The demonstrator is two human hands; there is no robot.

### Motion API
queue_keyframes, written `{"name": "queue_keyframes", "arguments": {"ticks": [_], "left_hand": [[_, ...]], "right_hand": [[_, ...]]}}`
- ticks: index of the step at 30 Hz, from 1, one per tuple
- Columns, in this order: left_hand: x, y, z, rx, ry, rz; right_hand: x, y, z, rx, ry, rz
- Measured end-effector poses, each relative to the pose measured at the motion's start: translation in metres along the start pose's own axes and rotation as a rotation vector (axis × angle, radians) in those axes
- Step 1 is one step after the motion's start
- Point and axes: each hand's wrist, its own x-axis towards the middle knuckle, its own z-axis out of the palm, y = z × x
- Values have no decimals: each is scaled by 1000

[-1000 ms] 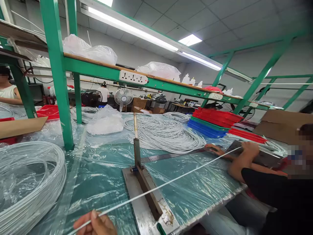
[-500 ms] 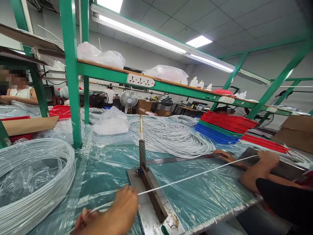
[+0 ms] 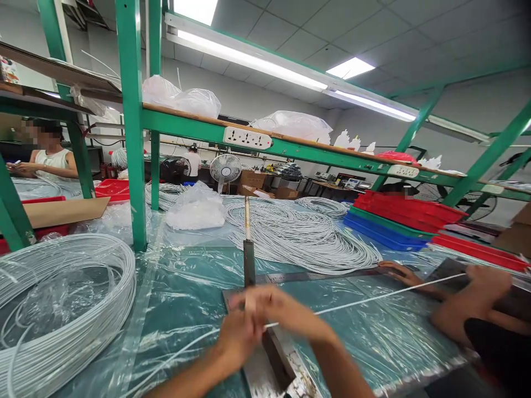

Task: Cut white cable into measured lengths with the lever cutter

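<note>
My left hand (image 3: 238,337) is closed around a thin white cable (image 3: 182,349), over a metal bench device with an upright lever (image 3: 249,260). Against the left fingers, just in front of the lever's lower end, is my right hand (image 3: 277,309); its fingers are blurred, so their grip is unclear. The cable runs from the lower left through my hands and stretches right to a co-worker's fist (image 3: 487,279). My hands and forearms partly hide the device's steel base (image 3: 253,370).
A big coil of white cable (image 3: 120,315) lies at left. Behind the device are a steel ruler (image 3: 294,276) and looped cable (image 3: 307,237). Stacked red, green and blue trays (image 3: 390,221) stand at right. A green shelf frame (image 3: 133,138) rises ahead; the co-worker's other hand (image 3: 400,272) rests near the ruler.
My hands have moved up and right along the cable to the device, and my right forearm now reaches in from the lower right. The co-worker still holds the cable's far end.
</note>
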Motion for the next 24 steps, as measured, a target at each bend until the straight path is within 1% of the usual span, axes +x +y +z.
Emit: {"name": "queue_keyframes", "arguments": {"ticks": [1, 3, 4, 5, 7, 8, 10, 13, 14, 18, 21, 24], "left_hand": [[-2, 1, 0, 50, -12, 18], [-5, 3, 0, 216, -49, 63], [-6, 4, 2, 298, -69, 78], [-7, 3, 3, 362, -85, 83], [-5, 2, 8, 407, -101, 77], [-4, 0, 11, 388, -96, 69], [1, -5, 17, 218, -52, 22], [10, -12, 26, -127, 38, -84], [13, -14, 29, -201, 48, -117], [24, -19, 37, -313, 40, -208], [30, -22, 44, -377, 90, -243], [35, -25, 52, -415, 148, -281]], "right_hand": [[12, -6, -18, 3, 95, 2], [46, -13, -50, 4, 330, 31], [64, -13, -63, 5, 408, 58], [82, -13, -74, 8, 455, 88], [110, -10, -87, 27, 439, 139], [120, -9, -90, 43, 415, 148], [130, -8, -89, 82, 354, 127], [132, -14, -82, 138, 272, 81], [131, -16, -80, 154, 258, 78], [117, -27, -78, 211, 238, 77], [93, -37, -82, 256, 226, 65], [53, -46, -87, 299, 235, 86]]}}
